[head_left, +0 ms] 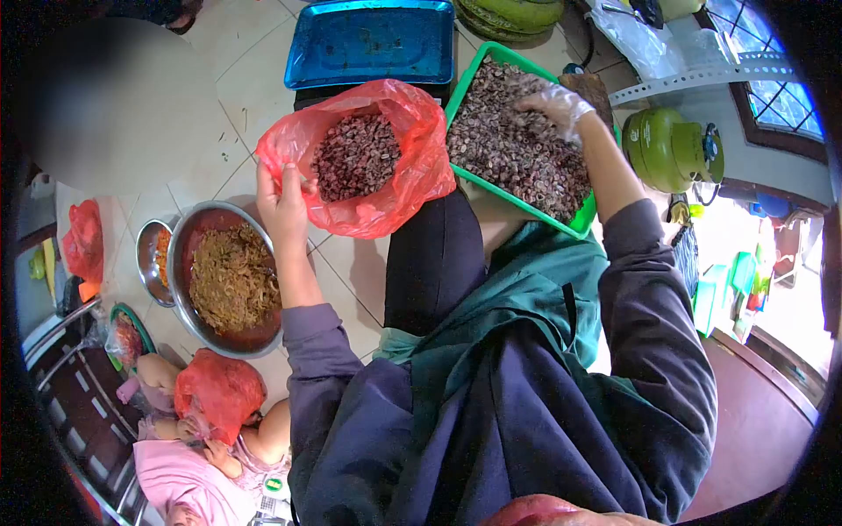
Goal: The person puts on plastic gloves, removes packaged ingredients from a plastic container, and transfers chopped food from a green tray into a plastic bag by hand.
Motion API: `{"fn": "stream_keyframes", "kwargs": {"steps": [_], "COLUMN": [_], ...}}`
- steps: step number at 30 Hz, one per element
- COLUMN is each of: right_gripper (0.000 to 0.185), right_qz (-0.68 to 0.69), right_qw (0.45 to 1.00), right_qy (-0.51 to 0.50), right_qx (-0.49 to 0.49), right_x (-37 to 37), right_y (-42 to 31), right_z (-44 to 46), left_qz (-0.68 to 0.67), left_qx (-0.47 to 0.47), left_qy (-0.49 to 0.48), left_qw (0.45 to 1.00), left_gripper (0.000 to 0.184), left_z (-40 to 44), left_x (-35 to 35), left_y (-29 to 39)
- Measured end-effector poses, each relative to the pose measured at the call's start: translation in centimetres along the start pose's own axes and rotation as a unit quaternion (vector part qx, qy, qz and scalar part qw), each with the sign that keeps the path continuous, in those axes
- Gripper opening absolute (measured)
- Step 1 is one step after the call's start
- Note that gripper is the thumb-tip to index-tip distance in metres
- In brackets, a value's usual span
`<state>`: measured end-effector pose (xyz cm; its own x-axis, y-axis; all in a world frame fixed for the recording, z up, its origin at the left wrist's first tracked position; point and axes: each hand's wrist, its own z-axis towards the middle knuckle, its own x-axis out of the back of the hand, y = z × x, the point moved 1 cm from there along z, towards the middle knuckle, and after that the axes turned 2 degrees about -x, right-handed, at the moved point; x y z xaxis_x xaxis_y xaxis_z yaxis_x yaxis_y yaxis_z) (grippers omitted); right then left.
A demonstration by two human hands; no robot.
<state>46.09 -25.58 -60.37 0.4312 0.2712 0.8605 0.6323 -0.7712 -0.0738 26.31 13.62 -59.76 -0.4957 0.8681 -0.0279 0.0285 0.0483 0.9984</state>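
Note:
A red plastic bag [421, 188] hangs open-mouthed in my left hand [285, 206], whose thumb and fingers pinch its left rim. Inside it lies a heap of small dark reddish-brown pieces [355, 158]; I cannot make out what they are. My right hand [560, 108], in a clear plastic glove, reaches over a green tray [517, 209] spread with similar brown pieces [517, 158]. Its fingers stretch out to the left, just over or touching the pieces, and are slightly blurred. Whether any pieces lie under the fingers is hidden.
A blue metal tray [368, 44] stands beyond the bag. Left are a large metal basin [181, 289] of brown shredded food and a smaller bowl [146, 267]. Green gas cylinders [662, 149] stand right and at the top. Another person [193, 473] at lower left handles a red bag [219, 390].

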Motion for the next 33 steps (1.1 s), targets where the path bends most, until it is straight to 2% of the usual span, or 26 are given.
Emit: {"fn": "stream_keyframes", "kwargs": {"steps": [1, 2, 3, 4, 5, 6, 8, 9, 11, 13, 14, 16, 17, 19, 21, 23, 25, 27, 29, 31, 32, 33], "right_gripper": [0.062, 0.054, 0.048, 0.043, 0.037, 0.032, 0.029, 0.031, 0.037, 0.048, 0.049, 0.049, 0.048, 0.045, 0.042, 0.036, 0.037, 0.047, 0.065, 0.073, 0.078, 0.081], "right_qz": [0.272, 0.516, 0.413, 0.293, 0.161, 0.29, 0.273, 0.117, 0.12, 0.158, 0.345, 0.424, 0.345, 0.201, 0.072, 0.107, 0.423, 0.662, 0.427, 0.228, 0.124, 0.12], "right_qw": [0.956, 0.83, 0.906, 0.942, 0.936, 0.924, 0.878, 0.814, 0.844, 0.876, 0.919, 0.903, 0.933, 0.946, 0.9, 0.935, 0.886, 0.746, 0.89, 0.943, 0.951, 0.958], "right_qy": [-0.033, -0.005, 0.07, 0.143, 0.212, 0.12, 0.134, 0.235, 0.189, 0.227, 0.061, -0.065, -0.016, 0.112, 0.261, 0.185, 0.11, 0.05, 0.072, 0.146, 0.18, 0.139], "right_qx": [-0.104, -0.211, -0.064, 0.086, 0.232, 0.219, 0.37, 0.518, 0.487, 0.395, 0.184, 0.027, 0.1, 0.231, 0.341, 0.283, 0.153, -0.048, -0.141, -0.196, -0.22, -0.219], "right_x": [3.0, 6.1, 6.9, 7.7, 8.6, 9.0, 10.0, 9.4, 7.0, 4.2, 4.6, 4.0, 2.8, 1.9, 1.4, 4.3, 4.0, 1.9, -1.8, -6.4, -6.8, -7.2], "right_y": [-2.0, -4.0, -4.4, -5.0, -5.8, -6.8, -11.1, -12.7, -17.2, -20.5, -23.3, -25.1, -25.1, -24.0, -20.3, -16.5, -12.3, -8.0, -2.6, 0.3, 0.3, 0.6], "right_z": [-0.6, -1.2, -1.0, -1.1, -1.3, -0.6, 2.7, 4.9, 7.6, 7.9, 8.6, 9.1, 9.5, 9.7, 9.0, 5.7, 4.0, 3.6, 5.5, 7.3, 7.4, 7.8], "left_qz": [0.008, -0.001, 0.009, 0.019, 0.028, 0.015, 0.007, 0.003, 0.009, 0.02, 0.025, 0.027, 0.022, 0.025, 0.042, 0.031, 0.019, 0.025, 0.033, 0.048, 0.056, 0.065], "left_qx": [0.003, 0.002, 0.002, 0.002, 0.002, 0.003, 0.01, 0.014, -0.002, -0.012, -0.015, -0.015, -0.014, -0.016, -0.024, -0.018, 0.001, 0.018, 0.026, 0.025, 0.026, 0.016], "left_qy": [-0.001, 0.012, 0.01, 0.007, 0.002, 0.018, 0.028, 0.031, 0.043, 0.034, 0.019, 0.004, 0.004, 0.002, -0.003, 0.008, 0.015, 0.024, 0.03, 0.032, 0.033, 0.023], "left_qw": [1.0, 1.0, 1.0, 1.0, 1.0, 1.0, 1.0, 0.999, 0.999, 0.999, 0.999, 1.0, 1.0, 1.0, 0.999, 0.999, 1.0, 0.999, 0.999, 0.998, 0.998, 0.997], "left_gripper": [0.032, 0.031, 0.032, 0.032, 0.032, 0.027, 0.027, 0.027, 0.028, 0.028, 0.028, 0.028, 0.028, 0.028, 0.028, 0.029, 0.03, 0.028, 0.027, 0.029, 0.03, 0.032], "left_z": [0.2, 0.0, 0.0, 0.1, 0.1, -0.1, 0.0, 0.0, 0.1, 0.1, 0.3, 0.3, 0.3, 0.4, 0.6, 0.7, 0.7, 0.6, 0.4, 0.4, 0.2, 0.3], "left_x": [0.2, -0.3, -0.2, -0.2, -0.3, -0.6, -0.7, -0.7, -1.1, -0.8, -0.2, 0.1, 0.1, 0.2, 0.6, 0.5, 0.5, 0.1, 0.0, -0.1, -0.1, 0.0], "left_y": [-0.3, 0.3, 0.3, 0.4, 0.7, 1.0, 0.8, 0.8, 1.1, 0.9, 0.4, 0.1, 0.3, 0.2, -0.1, -0.3, -0.2, 0.5, 0.7, 0.9, 0.9, 0.9]}}
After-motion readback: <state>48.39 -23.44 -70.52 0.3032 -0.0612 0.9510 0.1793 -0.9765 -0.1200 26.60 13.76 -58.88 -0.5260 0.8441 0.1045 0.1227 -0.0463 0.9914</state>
